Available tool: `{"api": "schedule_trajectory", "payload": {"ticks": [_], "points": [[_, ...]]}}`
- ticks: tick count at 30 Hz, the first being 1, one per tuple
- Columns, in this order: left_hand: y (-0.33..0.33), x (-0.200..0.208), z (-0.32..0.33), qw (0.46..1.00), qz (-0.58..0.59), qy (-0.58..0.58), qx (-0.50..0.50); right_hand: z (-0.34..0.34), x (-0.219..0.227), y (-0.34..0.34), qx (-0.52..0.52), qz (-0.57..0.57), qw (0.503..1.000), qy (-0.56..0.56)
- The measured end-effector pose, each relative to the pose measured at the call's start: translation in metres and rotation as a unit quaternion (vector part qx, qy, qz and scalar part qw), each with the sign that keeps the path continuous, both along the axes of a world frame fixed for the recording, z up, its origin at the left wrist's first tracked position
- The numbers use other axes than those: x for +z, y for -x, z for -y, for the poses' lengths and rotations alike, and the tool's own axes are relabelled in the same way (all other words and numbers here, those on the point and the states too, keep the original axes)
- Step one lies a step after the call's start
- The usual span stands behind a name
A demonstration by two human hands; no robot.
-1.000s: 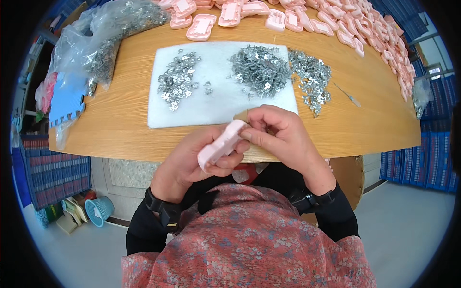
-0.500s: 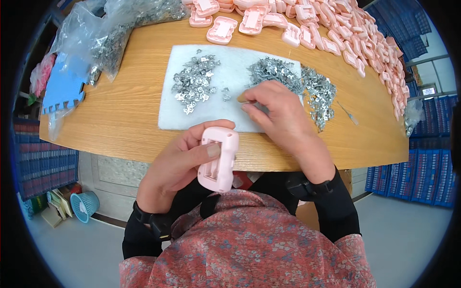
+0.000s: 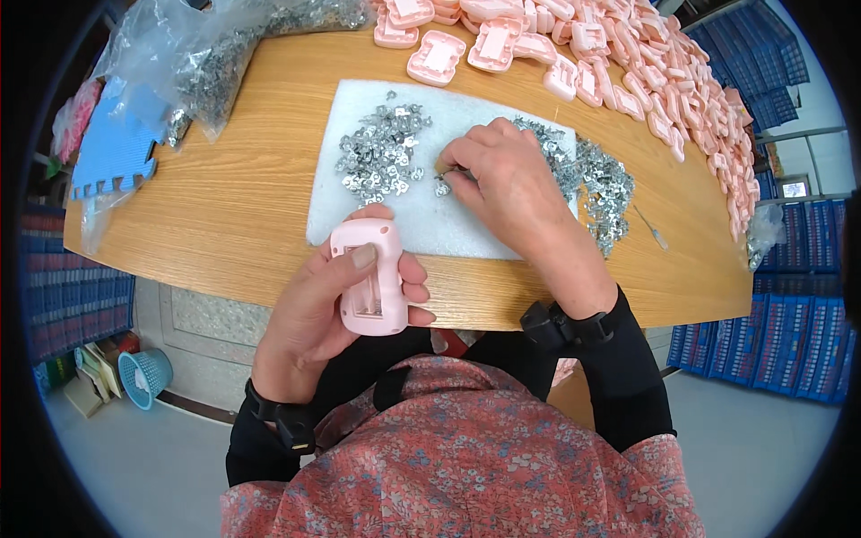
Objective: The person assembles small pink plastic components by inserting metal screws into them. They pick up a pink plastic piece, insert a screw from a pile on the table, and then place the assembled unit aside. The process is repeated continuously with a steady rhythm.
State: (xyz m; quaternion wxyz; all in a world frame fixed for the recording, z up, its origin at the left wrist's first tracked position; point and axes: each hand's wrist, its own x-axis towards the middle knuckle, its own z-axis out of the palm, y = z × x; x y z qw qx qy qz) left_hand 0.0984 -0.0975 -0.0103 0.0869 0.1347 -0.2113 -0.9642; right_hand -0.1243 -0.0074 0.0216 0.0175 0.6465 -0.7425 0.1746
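Note:
My left hand (image 3: 314, 309) is wrapped round a pale pink plastic casing (image 3: 387, 242). Its thumb lies over the open battery compartment, where metal shows inside. Over a white foam sheet (image 3: 430, 224), my right hand (image 3: 507, 184) pinches at a small metal contact piece, mostly hidden by the fingertips. The index fingertip bears a yellowish cover. Just beneath those fingertips lie a few loose metal pieces (image 3: 442, 188). A heap of silvery contact pieces (image 3: 381, 152) covers the left of the sheet. Another heap (image 3: 605, 193) lies at its right edge and spills onto the table.
Many pink casings (image 3: 664, 99) are piled along the far and right side of the wooden table (image 3: 260, 161). Plastic bags of metal parts (image 3: 211, 76) and a blue foam mat (image 3: 112, 148) lie at the left. A thin tool (image 3: 652, 229) rests right of the heaps.
My right hand has lowered its fingertips to the loose metal pieces on the sheet. My left hand has shifted left with the casing, and its fingers now show along the casing's right side.

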Motion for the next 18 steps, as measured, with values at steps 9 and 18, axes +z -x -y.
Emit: {"api": "schedule_trajectory", "payload": {"ticks": [9,18], "points": [[0.009,0.004,0.000,0.998,0.045,0.043,-0.011,-0.033,0.005,-0.005,-0.033,0.055,0.998,-0.014],[0.016,0.007,-0.006,0.996,0.059,0.063,0.012,-0.025,0.002,0.014,-0.056,-0.121,0.991,-0.008]]}}
